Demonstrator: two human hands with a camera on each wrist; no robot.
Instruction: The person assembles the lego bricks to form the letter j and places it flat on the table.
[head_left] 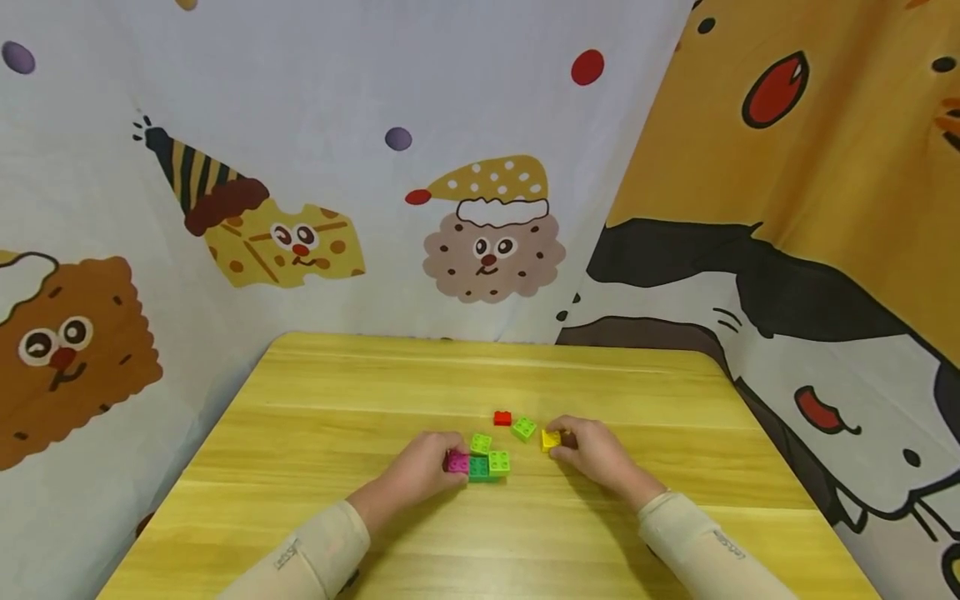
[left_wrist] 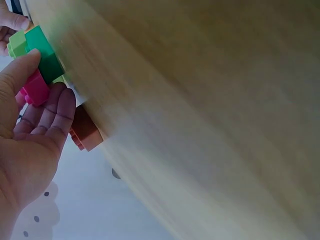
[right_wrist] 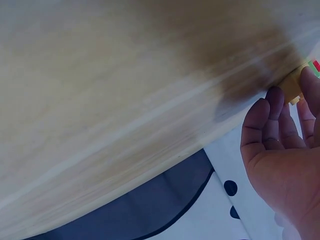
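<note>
My left hand [head_left: 423, 462] grips the left end of a small joined group of toy building bricks. A magenta brick [head_left: 458, 462] and a lime brick [head_left: 499, 462] sit at its two ends, with a dark green brick [head_left: 478, 468] between and below them. The left wrist view has the thumb on the green and magenta bricks [left_wrist: 36, 89] and the fingers beneath. To the right, my right hand [head_left: 600, 454] pinches a yellow brick [head_left: 550, 442] between thumb and fingers, close over the table. In the right wrist view, the fingertips partly hide that yellow brick [right_wrist: 291, 87].
Just behind the joined bricks stands one lime brick [head_left: 481, 442]. Another lime brick [head_left: 524, 428] lies turned at an angle near the yellow one, beside a red brick [head_left: 502, 418]. The wooden table [head_left: 337, 383] ends at a patterned cloth [head_left: 337, 100] behind it.
</note>
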